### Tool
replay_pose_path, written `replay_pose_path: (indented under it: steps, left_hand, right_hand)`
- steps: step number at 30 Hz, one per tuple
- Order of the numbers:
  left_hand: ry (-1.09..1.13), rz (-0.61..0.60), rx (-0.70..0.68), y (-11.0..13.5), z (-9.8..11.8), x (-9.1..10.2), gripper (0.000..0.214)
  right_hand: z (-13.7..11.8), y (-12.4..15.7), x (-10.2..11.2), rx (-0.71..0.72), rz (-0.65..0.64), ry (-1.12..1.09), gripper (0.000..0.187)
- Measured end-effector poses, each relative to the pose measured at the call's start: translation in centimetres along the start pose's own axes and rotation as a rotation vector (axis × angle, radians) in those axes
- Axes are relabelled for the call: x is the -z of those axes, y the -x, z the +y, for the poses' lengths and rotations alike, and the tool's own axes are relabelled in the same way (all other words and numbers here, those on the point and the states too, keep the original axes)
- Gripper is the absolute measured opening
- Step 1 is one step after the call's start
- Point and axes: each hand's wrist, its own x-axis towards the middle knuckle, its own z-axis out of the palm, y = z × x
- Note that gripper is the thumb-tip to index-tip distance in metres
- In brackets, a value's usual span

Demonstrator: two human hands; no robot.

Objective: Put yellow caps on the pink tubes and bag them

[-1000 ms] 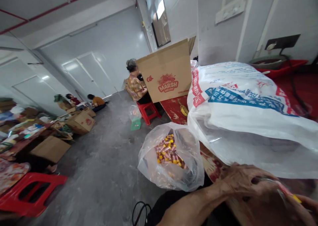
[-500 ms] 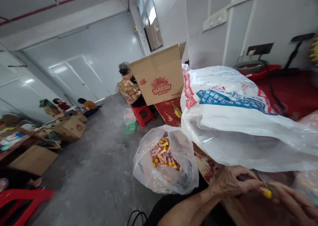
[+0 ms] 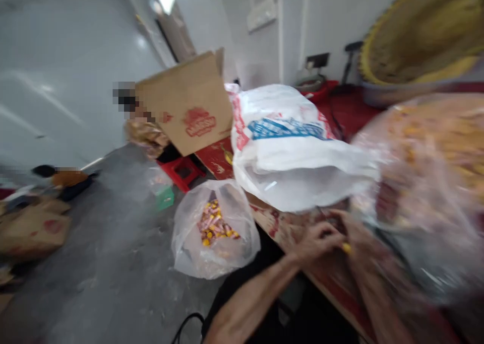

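Note:
The picture is smeared by motion. My left hand [image 3: 315, 241] and my right hand [image 3: 357, 230] meet over the edge of the red table [image 3: 217, 158]. Their fingers are pinched together on a small tube with a yellow cap [image 3: 346, 248]. A white printed sack [image 3: 287, 147] lies on the table just behind them. To the right a big clear bag [image 3: 427, 183] of yellowish pieces bulges close to my right forearm. Left of my left arm, a clear bag of small pink and yellow tubes [image 3: 212, 228] stands open, low beside the table.
An open cardboard box [image 3: 185, 102] stands at the table's far end, with a person seated behind it by a red stool [image 3: 181, 170]. A woven tray [image 3: 416, 31] leans at top right. More boxes [image 3: 34, 228] and another person are far left on the grey floor.
The view has swung to the right and down, blurring everything. My hands, together on the tube, now sit nearer the middle of the picture. The big clear bag and woven tray have come into sight.

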Motion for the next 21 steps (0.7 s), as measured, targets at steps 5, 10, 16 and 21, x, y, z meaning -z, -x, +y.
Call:
replay_pose_path:
  steps: [5, 10, 16, 21]
  left_hand:
    - [0.157, -0.122, 0.064, -1.2, 0.4, 1.6, 0.064]
    - [0.326, -0.025, -0.022, -1.6, -0.7, 1.5, 0.058]
    - [-0.151, 0.264, -0.236, -1.9, -0.9, 2.6, 0.040]
    - [-0.750, 0.212, -0.653, -4.2, -1.1, 2.6, 0.010]
  right_hand:
    - [-2.6, -0.7, 0.0, -0.335, 0.076, -0.368, 0.064]
    - [-1.6, -1.0, 1.7, -0.375, 0.483, -0.332, 0.048]
    - [0.3, -1.3, 1.4, -0.500, 0.548, -0.506, 0.037]
    - [1.0, -1.7, 1.1, -0.510, 0.536, -0.588, 0.035]
